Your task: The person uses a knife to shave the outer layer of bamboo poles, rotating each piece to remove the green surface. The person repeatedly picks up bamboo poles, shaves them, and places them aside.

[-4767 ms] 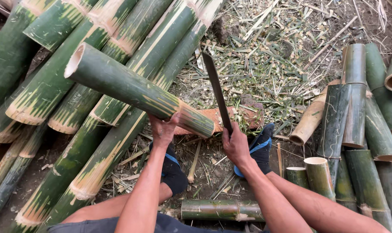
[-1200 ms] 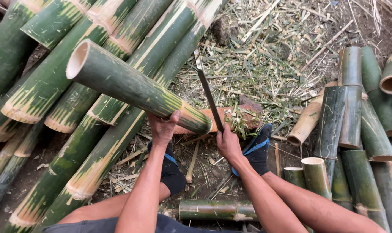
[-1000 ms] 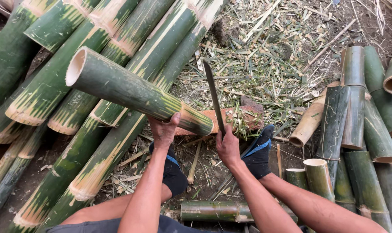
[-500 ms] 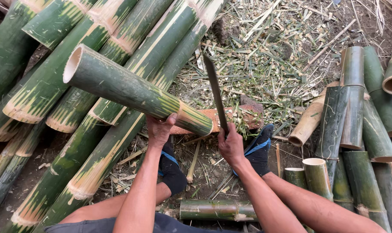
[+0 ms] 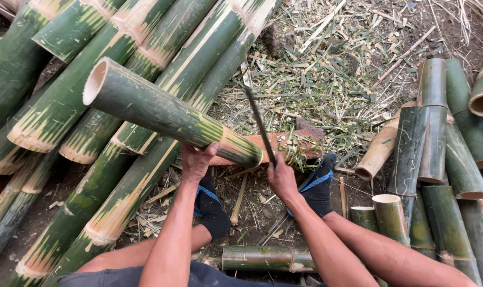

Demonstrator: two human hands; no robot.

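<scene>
We are holding a thick green bamboo section with pale yellow streaks [image 5: 167, 114] slantwise across the middle of the scene, its hollow open end raised toward the far left and its near, whittled end resting on a reddish-brown wooden chopping block [image 5: 284, 144] lying on the ground. Our left hand [image 5: 197, 161] is cradling the section from beneath, just left of that end, with the fingers curling up around the stem and the thumb pressing on top. Our right hand [image 5: 282, 178] is closing tightly, fingers wrapped together, around the handle of a long dark chopping blade [image 5: 259, 123], which is standing raised with its tip pointing away from us, just right of the section's cut end.

As we judge it, we are trimming this near end, and the blade is standing between strokes. The next stroke seems to call for a steady left grip well back from the edge and a cut landing over the block.

Our feet, in dark sandals with blue straps [image 5: 317, 183], are bracing on either side of the block. A short green bamboo offcut [image 5: 265, 258] is lying near us between our legs. Long green bamboo poles [image 5: 66, 101] are stacking up across the left, shorter cut bamboo tubes [image 5: 438, 138] are lying at the right, and pale shavings [image 5: 337, 69] are covering the far ground.
</scene>
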